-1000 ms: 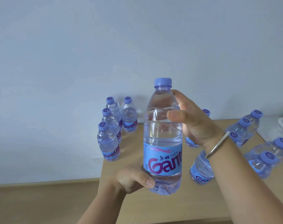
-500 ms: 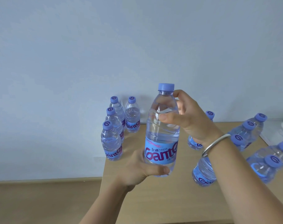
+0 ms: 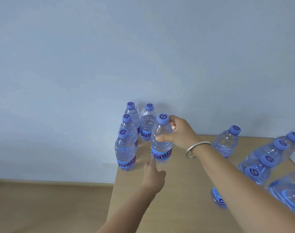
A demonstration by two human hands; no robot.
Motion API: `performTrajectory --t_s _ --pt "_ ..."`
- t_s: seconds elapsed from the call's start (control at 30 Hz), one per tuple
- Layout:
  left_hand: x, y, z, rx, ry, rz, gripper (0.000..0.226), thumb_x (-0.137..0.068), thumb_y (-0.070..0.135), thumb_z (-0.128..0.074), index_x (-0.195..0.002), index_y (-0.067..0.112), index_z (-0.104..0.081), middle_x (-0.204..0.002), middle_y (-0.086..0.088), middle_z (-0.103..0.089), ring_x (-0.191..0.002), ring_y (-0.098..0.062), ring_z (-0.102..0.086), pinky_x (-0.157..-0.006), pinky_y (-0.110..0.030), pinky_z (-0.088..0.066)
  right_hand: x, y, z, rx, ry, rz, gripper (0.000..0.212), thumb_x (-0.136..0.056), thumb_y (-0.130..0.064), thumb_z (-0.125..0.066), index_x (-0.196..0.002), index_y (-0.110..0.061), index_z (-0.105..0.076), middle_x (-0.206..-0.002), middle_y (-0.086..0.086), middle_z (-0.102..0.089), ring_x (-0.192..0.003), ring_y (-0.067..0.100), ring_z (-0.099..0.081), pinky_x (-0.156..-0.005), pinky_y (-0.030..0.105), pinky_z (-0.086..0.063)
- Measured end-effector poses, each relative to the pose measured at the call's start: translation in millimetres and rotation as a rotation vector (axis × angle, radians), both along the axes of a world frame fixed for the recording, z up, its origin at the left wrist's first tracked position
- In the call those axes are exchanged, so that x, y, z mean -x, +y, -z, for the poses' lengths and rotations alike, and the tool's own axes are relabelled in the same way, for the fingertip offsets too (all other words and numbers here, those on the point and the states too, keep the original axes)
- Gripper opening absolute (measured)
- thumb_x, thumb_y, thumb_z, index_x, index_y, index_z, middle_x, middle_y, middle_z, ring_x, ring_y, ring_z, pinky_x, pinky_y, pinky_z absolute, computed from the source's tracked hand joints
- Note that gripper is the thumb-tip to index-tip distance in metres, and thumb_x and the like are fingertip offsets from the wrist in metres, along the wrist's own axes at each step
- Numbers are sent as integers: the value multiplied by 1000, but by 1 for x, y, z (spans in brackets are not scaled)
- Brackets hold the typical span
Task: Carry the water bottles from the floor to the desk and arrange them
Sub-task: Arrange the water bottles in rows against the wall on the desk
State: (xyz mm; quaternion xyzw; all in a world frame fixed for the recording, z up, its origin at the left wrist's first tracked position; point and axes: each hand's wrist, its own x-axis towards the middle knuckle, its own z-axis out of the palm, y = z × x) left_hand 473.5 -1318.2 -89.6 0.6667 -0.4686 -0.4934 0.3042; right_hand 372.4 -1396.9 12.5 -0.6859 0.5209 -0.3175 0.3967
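A clear water bottle (image 3: 161, 148) with a blue cap and blue label stands upright on the wooden desk (image 3: 177, 190), just right of several like bottles lined up at the desk's far left corner, the nearest being bottle (image 3: 124, 152). My right hand (image 3: 182, 133) grips this bottle round its shoulder, below the cap. Lower down, my left hand (image 3: 153, 177) reaches forward and its fingertips touch the bottle's base. A metal bangle sits on my right wrist.
Several more bottles (image 3: 268, 153) stand loosely grouped at the desk's right side, one bottle (image 3: 225, 143) apart near the wall. The desk's left edge drops to a wooden floor (image 3: 50, 204). A pale wall with a socket (image 3: 108, 165) stands behind.
The bottle moved away from me and down onto the desk beside the left rows. My left hand slid off its label and now only touches the base.
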Motion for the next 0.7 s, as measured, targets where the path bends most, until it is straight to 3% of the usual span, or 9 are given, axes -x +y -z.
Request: performTrajectory --t_s 0.1,0.13,0.2,0.27,0.37,0.47,0.53,0.57,0.7 --pt "2 -9 7 -124 292 -42 66 -90 0 -47 -148 13 -18 -146 -4 -29 -129 -17 -36 -93 -24 -36 -10 -14 21 -47 35 -30 48 -63 -12 -82 -105 -8 -59 -100 8 -66 -89 21 -58 -83 33 -47" --pt "0 -13 8 -147 402 -81 64 -90 -4 -45 -147 12 -21 -150 -4 -25 -128 -18 -36 -101 -28 -33 -13 -18 27 -59 34 -36 49 -63 -11 -82 -106 -8 -60 -104 10 -67 -95 25 -61 -88 35 -48" --pt "-5 -20 9 -171 572 -156 61 -89 -10 -41 -143 15 -28 -149 -3 -24 -119 -16 -37 -102 -30 -30 -19 -27 37 -77 23 -43 49 -63 -9 -82 -107 -11 -60 -107 7 -67 -103 24 -61 -90 35 -48" --pt "-9 -26 11 -183 650 -195 61 -90 -12 -39 -143 17 -29 -148 -1 -24 -115 -15 -37 -99 -28 -30 -24 -36 44 -90 18 -42 48 -63 -10 -82 -105 -18 -59 -106 2 -67 -103 21 -61 -89 32 -49" --pt "-14 -37 18 -200 745 -247 65 -89 -13 -38 -146 16 -25 -142 3 -29 -119 -13 -38 -108 -32 -25 -30 -50 52 -107 19 -46 52 -62 -11 -82 -106 -23 -58 -107 -2 -66 -102 18 -61 -91 32 -49" --pt "-19 -48 25 -201 765 -283 45 -87 -14 -36 -120 15 -48 -114 -2 -38 -95 -12 -45 -99 -27 -28 -35 -61 60 -127 -21 -33 54 -61 -6 -83 -107 -20 -58 -107 0 -67 -103 19 -62 -94 36 -49" --pt "-23 -54 30 -211 776 -311 37 -87 -14 -36 -118 3 -46 -107 -13 -33 -98 -15 -49 -101 -26 -27 -37 -67 65 -150 -52 -30 54 -62 -3 -82 -108 -18 -57 -108 2 -66 -105 20 -61 -96 37 -48" --pt "-23 -57 32 -212 775 -320 33 -86 -13 -38 -115 2 -45 -103 -9 -34 -93 -12 -48 -98 -25 -28 -38 -69 67 -160 -63 -35 55 -62 -2 -82 -108 -19 -57 -109 2 -65 -107 21 -60 -97 36 -47" --pt "-19 -67 36 -243 777 -382 24 -72 -2 -49 -79 19 -40 -76 4 -31 -67 -10 -31 -68 -24 -28 -44 -76 71 -134 -7 -41 60 -62 -8 -83 -95 -43 -47 -115 2 -51 -106 16 -54 -91 23 -40"
